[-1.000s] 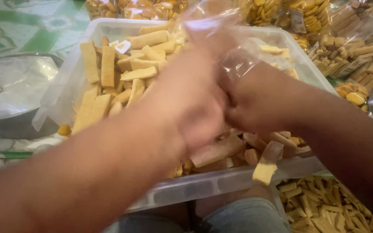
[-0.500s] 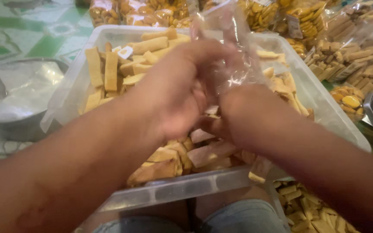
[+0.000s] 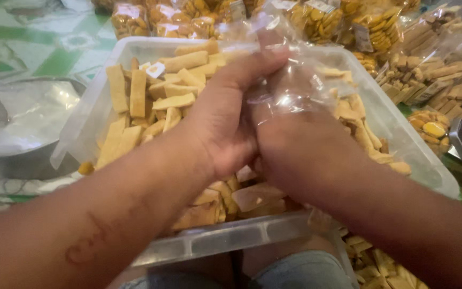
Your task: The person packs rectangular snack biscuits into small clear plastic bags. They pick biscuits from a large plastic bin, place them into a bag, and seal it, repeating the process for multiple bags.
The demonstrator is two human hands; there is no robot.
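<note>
Nearest, the right hand (image 3: 306, 155) and left hand (image 3: 225, 123) meet over a clear tub (image 3: 231, 241) of tan cracker sticks (image 3: 145, 101), both pinching a thin clear plastic bag (image 3: 290, 80) that rises above the tub's middle. A metal bowl (image 3: 22, 123) sits left; packed snack bags (image 3: 348, 21) lie beyond.

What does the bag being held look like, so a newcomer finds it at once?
Start at the big translucent plastic tub of tan rectangular crackers in the middle. Above its centre, the left hand and right hand meet on a clear plastic bag. Unlike the sealed, filled snack packets behind the tub, it is crumpled and looks nearly empty.
</note>
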